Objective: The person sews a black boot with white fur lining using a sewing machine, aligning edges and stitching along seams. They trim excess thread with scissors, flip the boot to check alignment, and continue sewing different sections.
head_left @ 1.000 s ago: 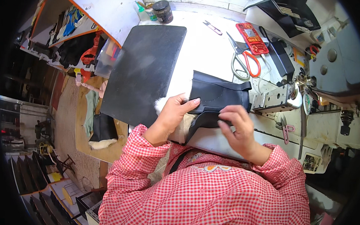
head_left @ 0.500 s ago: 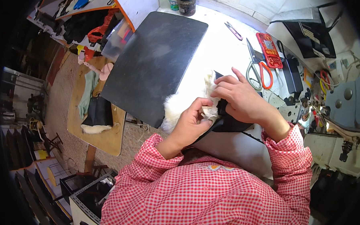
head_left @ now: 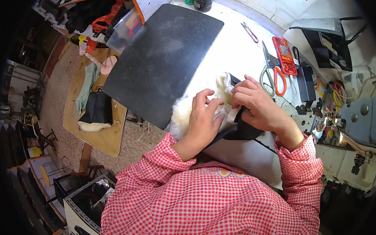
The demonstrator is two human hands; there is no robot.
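A cream fleece piece (head_left: 180,113) joined with black, leather-like material (head_left: 244,132) lies bunched at the near edge of the white table. On its left part rests my left hand (head_left: 203,122), with bent fingers and the thumb gripping the fluffy cream side. My right hand (head_left: 259,105) is closed over the right side, pinching a pale fold near the black edge. The fingertips of both hands face each other across the fold. What lies under my right palm is hidden.
A black board (head_left: 164,59) covers the table's left part. Scissors with green and orange handles (head_left: 280,80), a red phone-like device (head_left: 283,54) and a small pink cutter (head_left: 250,32) lie at right. A sewing machine (head_left: 359,106) stands far right. A wooden board (head_left: 113,139) holds another fleece-lined black piece (head_left: 98,108).
My left hand has shifted up and its fingers have loosened from a tight pinch into a wider curl. The right hand has drawn in slightly, exposing a pale fold. The whole view has tilted a little.
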